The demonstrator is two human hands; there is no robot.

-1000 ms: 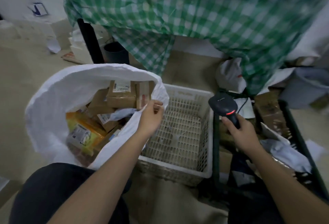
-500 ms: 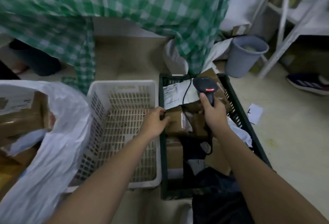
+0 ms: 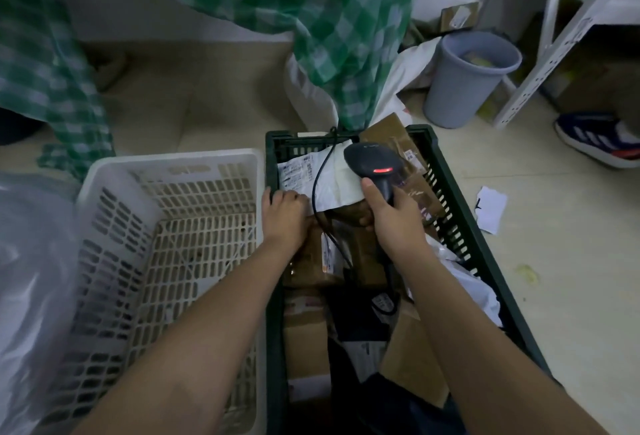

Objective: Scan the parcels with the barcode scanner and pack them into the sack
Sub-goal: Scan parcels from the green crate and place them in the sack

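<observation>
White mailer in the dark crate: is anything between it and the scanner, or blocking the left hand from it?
Only the scanner cable drapes across the white mailer; its label shows uncovered. The left hand already rests at the mailer's near edge, nothing between.

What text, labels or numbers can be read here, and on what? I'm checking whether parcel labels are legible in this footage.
Nothing is legible.
White mailer's label in the dark green crate: print too blurred.
Brown box's label: too small.
Barcode scanner: only a red light shows.
Paper scrap on the floor: dark mark, unreadable.
</observation>
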